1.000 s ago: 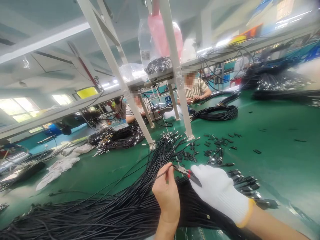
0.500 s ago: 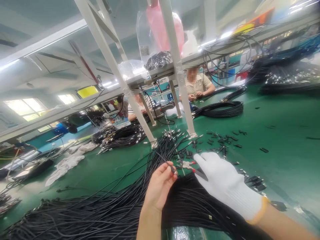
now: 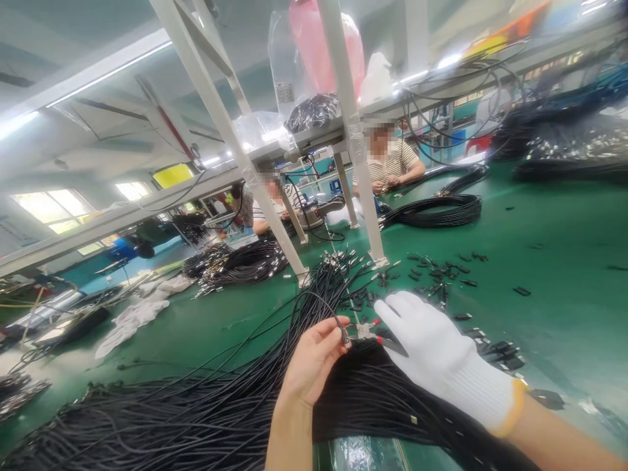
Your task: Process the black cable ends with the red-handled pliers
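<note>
Between the fingertips of my bare left hand (image 3: 309, 366) is the connector end of a black cable (image 3: 324, 299), which arches back to the cable bundle. My right hand (image 3: 436, 347), in a white knit glove, is closed around a pair of pliers (image 3: 364, 331) with red-tipped grips. The plier jaws meet the cable end at my left fingertips; whether they grip it I cannot tell. Under both hands lies a thick bundle of black cables (image 3: 206, 405). Small black connector covers (image 3: 441, 271) are scattered beyond my gloved hand.
Upright metal posts (image 3: 360, 163) stand on the green table (image 3: 554, 261). Coiled black cables (image 3: 436, 212) lie farther back. Two people sit across the table, one in a striped shirt (image 3: 407, 157). A white cloth (image 3: 132, 320) lies at the left.
The plier jaws and the cable end have come together at my left fingertips. The held cable now bends in a higher arch. The view has shifted slightly.
</note>
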`<state>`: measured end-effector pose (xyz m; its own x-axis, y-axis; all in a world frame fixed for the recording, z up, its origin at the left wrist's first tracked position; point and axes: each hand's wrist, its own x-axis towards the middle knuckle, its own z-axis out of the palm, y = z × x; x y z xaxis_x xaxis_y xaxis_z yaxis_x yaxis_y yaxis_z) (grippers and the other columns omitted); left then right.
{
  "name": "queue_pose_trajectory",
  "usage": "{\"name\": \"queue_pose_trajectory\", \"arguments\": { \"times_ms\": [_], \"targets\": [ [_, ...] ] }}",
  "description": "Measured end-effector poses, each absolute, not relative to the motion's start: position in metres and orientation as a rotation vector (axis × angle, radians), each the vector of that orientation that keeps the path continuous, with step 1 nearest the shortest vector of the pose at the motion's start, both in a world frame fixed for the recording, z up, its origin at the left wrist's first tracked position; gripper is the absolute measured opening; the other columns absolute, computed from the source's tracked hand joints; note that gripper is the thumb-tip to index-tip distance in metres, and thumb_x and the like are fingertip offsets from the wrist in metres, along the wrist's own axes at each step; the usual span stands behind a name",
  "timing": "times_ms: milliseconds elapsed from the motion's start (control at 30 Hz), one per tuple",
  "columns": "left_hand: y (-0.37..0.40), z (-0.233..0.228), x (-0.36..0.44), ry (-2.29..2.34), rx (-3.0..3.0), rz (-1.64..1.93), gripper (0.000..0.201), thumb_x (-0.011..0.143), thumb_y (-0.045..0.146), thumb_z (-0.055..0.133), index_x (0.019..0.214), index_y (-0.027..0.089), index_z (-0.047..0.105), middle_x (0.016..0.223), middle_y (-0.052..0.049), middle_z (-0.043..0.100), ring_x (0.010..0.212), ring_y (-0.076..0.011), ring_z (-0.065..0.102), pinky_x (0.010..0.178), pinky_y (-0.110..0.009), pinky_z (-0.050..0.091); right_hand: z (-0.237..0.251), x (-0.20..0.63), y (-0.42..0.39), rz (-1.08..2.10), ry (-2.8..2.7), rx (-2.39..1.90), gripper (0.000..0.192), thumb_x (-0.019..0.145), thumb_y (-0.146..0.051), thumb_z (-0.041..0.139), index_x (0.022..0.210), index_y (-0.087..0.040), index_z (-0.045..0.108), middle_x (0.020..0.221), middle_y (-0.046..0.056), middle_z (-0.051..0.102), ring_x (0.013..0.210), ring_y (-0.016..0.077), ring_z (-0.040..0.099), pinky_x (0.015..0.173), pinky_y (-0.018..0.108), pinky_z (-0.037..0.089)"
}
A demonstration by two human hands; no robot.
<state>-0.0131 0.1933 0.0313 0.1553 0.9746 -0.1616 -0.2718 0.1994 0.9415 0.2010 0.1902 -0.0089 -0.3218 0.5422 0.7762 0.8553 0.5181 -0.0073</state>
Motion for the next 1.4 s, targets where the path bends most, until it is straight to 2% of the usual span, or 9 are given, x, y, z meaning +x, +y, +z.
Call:
{"name": "queue_pose_trajectory", "arguments": {
  "times_ms": [167, 300, 567, 800, 1033, 1200, 1400],
  "targets": [
    [0.194, 0.029, -0.013, 1.026, 1.001, 1.087, 0.045, 0.061, 0.037, 0.095, 0.096, 0.011, 0.083, 0.075, -0.004, 0.071, 0.066, -0.0101, 0.058, 0.07, -0.024, 0.046, -0.009, 0.202, 0.19, -0.594, -2.023, -1.142, 0.036, 0.091, -0.026, 0.053, 0.121, -0.009, 0.06, 0.109, 0.018, 0.063, 0.099, 0.031, 0.055, 0.076, 0.041, 0.049],
    [0.194, 0.028, -0.014, 1.049, 1.037, 1.059, 0.045, 0.061, 0.038, 0.095, 0.095, 0.011, 0.083, 0.074, -0.004, 0.07, 0.065, -0.0103, 0.057, 0.068, -0.024, 0.045, -0.011, 0.202, 0.191, -0.62, -2.054, -1.155, 0.03, 0.087, -0.025, 0.058, 0.113, -0.011, 0.064, 0.1, 0.015, 0.065, 0.091, 0.0285, 0.055, 0.071, 0.038, 0.045],
    [0.195, 0.03, -0.017, 1.07, 1.042, 0.986, 0.05, 0.055, 0.042, 0.097, 0.091, 0.01, 0.084, 0.071, -0.004, 0.07, 0.063, -0.0092, 0.055, 0.068, -0.024, 0.044, -0.011, 0.203, 0.192, -0.587, -2.136, -1.226, 0.018, 0.084, -0.032, 0.069, 0.096, -0.019, 0.066, 0.078, 0.004, 0.061, 0.074, 0.0234, 0.051, 0.06, 0.033, 0.029],
    [0.195, 0.03, -0.021, 1.059, 1.035, 0.944, 0.053, 0.053, 0.042, 0.098, 0.093, 0.011, 0.084, 0.068, -0.003, 0.07, 0.061, -0.0085, 0.055, 0.066, -0.022, 0.043, -0.009, 0.201, 0.19, -0.542, -2.205, -1.309, 0.016, 0.082, -0.033, 0.073, 0.082, -0.022, 0.061, 0.072, 0.003, 0.058, 0.069, 0.0218, 0.048, 0.059, 0.033, 0.018],
    [0.196, 0.028, -0.025, 1.03, 1.013, 0.91, 0.053, 0.053, 0.038, 0.099, 0.094, 0.009, 0.084, 0.066, -0.003, 0.07, 0.06, -0.0078, 0.056, 0.064, -0.02, 0.045, -0.009, 0.202, 0.186, -0.494, -2.279, -1.336, 0.014, 0.083, -0.027, 0.072, 0.078, -0.023, 0.06, 0.071, 0.002, 0.059, 0.065, 0.0212, 0.05, 0.058, 0.034, 0.012],
    [0.198, 0.027, -0.022, 0.982, 0.939, 0.969, 0.049, 0.05, 0.036, 0.101, 0.089, 0.01, 0.083, 0.07, -0.003, 0.071, 0.061, -0.0079, 0.06, 0.065, -0.02, 0.049, -0.008, 0.201, 0.184, -0.474, -2.235, -1.346, 0.015, 0.082, -0.028, 0.073, 0.076, -0.024, 0.06, 0.067, 0.0, 0.058, 0.06, 0.0202, 0.051, 0.056, 0.033, 0.013],
    [0.2, 0.028, -0.021, 0.934, 0.869, 1.157, 0.039, 0.05, 0.034, 0.101, 0.078, 0.016, 0.08, 0.076, 0.0, 0.072, 0.068, -0.0079, 0.064, 0.073, -0.019, 0.055, -0.012, 0.201, 0.183, -0.443, -2.058, -1.39, 0.014, 0.091, -0.03, 0.061, 0.079, -0.024, 0.06, 0.066, 0.0, 0.056, 0.056, 0.0186, 0.052, 0.055, 0.032, 0.028]
  ]
}}
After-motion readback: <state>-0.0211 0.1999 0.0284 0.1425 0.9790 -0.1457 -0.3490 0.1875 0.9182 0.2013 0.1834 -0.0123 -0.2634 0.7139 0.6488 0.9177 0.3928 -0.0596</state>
